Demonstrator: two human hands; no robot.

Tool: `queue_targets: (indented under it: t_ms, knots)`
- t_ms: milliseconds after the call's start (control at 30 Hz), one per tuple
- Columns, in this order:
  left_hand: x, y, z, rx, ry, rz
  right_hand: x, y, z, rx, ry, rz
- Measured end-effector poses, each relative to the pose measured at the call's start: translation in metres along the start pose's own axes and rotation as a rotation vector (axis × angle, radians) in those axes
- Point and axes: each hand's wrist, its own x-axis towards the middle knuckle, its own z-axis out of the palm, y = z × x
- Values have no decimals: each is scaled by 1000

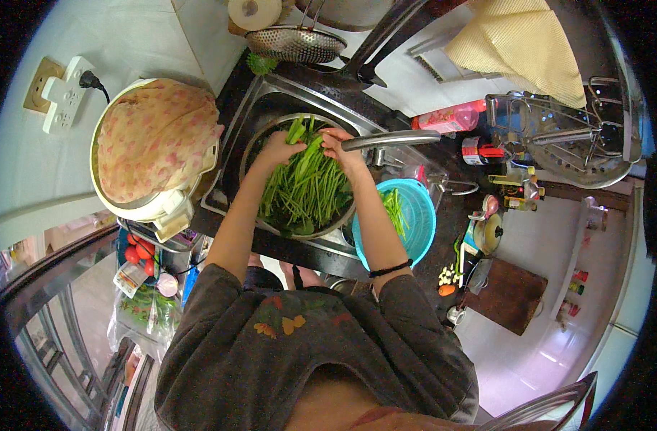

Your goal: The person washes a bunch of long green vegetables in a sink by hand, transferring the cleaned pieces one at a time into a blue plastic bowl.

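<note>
A metal basin stands in the stainless steel sink, heaped with long green vegetable stems. Some leaves show along its lower edge. My left hand grips a few stems over the far part of the heap, their cut ends poking up past the thumb. Close by on the right, my right hand has its fingers bent around stems, partly hidden under the faucet spout. Beneath my right forearm sits a turquoise plastic colander holding some short green pieces.
A cloth-covered round appliance stands left of the sink. Tomatoes and bagged greens lie lower left. On the right are a pink bottle, a dish rack, garlic cloves and a dark cutting board.
</note>
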Motion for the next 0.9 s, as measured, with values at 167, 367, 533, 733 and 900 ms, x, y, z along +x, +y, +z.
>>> queue_targets:
  t_ms: [167,367,533,733,900]
  knots:
    - [4,2,9,19,-112,-44,-2,-4,-8,246,-113,22]
    - [2,18,14,25,-181,-50,9,10,-22,413,3,-87]
    - [-2,30,16,-106,-215,-69,8,3,-22,397,96,-102]
    - [-3,36,27,-363,-199,-64,-2,-6,-10,386,-36,-7]
    - [-9,43,29,-196,-267,-28,-5,-13,-7,244,83,-31]
